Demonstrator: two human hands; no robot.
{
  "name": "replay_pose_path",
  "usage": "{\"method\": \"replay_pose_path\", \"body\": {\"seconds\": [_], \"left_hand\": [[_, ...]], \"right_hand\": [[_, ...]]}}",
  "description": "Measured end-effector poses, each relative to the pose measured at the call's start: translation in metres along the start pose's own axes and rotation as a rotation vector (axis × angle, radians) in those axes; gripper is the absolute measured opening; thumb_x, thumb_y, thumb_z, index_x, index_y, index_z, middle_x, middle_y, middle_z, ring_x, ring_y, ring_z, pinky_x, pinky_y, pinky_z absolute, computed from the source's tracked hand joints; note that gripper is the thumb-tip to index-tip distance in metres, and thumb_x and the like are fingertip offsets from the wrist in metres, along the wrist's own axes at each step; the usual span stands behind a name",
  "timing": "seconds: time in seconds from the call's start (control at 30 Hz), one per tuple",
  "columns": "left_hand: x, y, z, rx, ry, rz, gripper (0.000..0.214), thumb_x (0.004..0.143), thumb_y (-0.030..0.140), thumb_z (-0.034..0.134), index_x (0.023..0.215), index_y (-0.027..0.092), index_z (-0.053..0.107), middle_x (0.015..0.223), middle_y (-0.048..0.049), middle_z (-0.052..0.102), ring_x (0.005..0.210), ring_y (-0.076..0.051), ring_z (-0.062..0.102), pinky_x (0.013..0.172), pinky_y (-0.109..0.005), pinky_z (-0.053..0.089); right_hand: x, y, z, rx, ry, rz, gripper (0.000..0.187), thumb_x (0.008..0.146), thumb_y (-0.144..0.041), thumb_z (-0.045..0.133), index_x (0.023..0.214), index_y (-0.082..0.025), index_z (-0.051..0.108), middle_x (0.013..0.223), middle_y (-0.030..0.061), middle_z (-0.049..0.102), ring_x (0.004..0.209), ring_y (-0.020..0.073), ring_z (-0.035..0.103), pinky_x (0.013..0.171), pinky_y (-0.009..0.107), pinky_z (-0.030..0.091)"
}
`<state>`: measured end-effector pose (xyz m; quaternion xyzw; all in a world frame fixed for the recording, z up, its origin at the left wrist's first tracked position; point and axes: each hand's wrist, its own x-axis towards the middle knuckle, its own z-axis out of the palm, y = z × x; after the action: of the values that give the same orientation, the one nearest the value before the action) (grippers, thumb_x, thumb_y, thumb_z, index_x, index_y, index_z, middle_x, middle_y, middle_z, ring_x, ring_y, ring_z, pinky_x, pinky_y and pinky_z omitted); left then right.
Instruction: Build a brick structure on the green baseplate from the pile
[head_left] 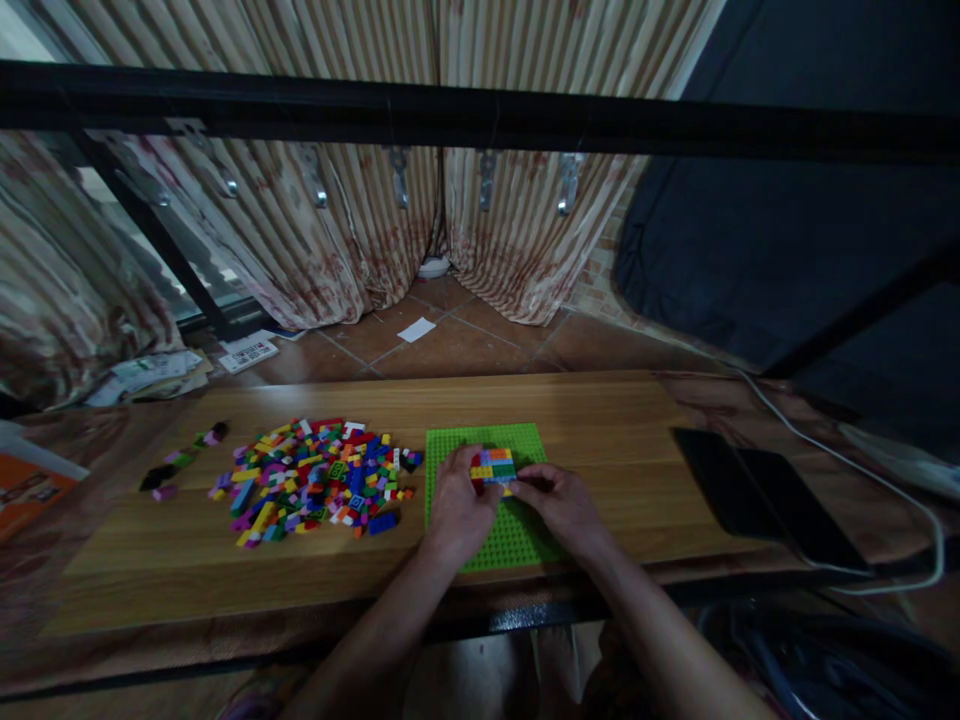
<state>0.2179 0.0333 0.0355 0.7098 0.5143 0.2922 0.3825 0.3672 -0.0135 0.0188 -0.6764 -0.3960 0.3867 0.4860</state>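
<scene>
Brick block [495, 464], many-coloured, sits over the green baseplate [514, 537] on the wooden board [611, 440] before me. The left hand [459, 502] grips its left side between thumb and curled fingers; the right hand [561, 504] bends its fingertips to the near right corner, pinching what I can't tell. Loose bricks [322, 480] lie heaped leftward.

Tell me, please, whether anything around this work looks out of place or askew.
A white sheet lies alone on the tiled floor beyond the wooden board, as if dropped. A few bricks also lie near the board's left end, apart from the main pile. I see no clear damage.
</scene>
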Motion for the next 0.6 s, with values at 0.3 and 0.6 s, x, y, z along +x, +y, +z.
{"method": "replay_pose_path", "body": {"seconds": [0.3,0.6], "left_hand": [[-0.001,-0.006,0.005,-0.034,0.030,0.023,0.047,0.075,0.018,0.062,0.121,0.015,0.054,0.121,-0.0108,0.058,0.118,-0.023,0.051,0.104,-0.039,0.039],[-0.001,-0.008,-0.028,-0.260,0.108,0.006,0.041,0.082,0.025,0.057,0.123,0.017,0.056,0.128,-0.0122,0.058,0.120,-0.024,0.053,0.103,-0.040,0.040]], "right_hand": [[0.002,-0.002,0.001,-0.014,-0.006,0.038,0.029,0.057,-0.042,0.078,0.071,-0.018,0.071,0.064,0.0004,0.068,0.057,0.0145,0.057,0.056,0.028,0.044],[0.002,-0.013,-0.007,0.015,0.055,0.068,0.039,0.070,-0.055,0.065,0.073,-0.016,0.068,0.067,0.0035,0.068,0.055,0.0154,0.060,0.050,0.026,0.047]]}}
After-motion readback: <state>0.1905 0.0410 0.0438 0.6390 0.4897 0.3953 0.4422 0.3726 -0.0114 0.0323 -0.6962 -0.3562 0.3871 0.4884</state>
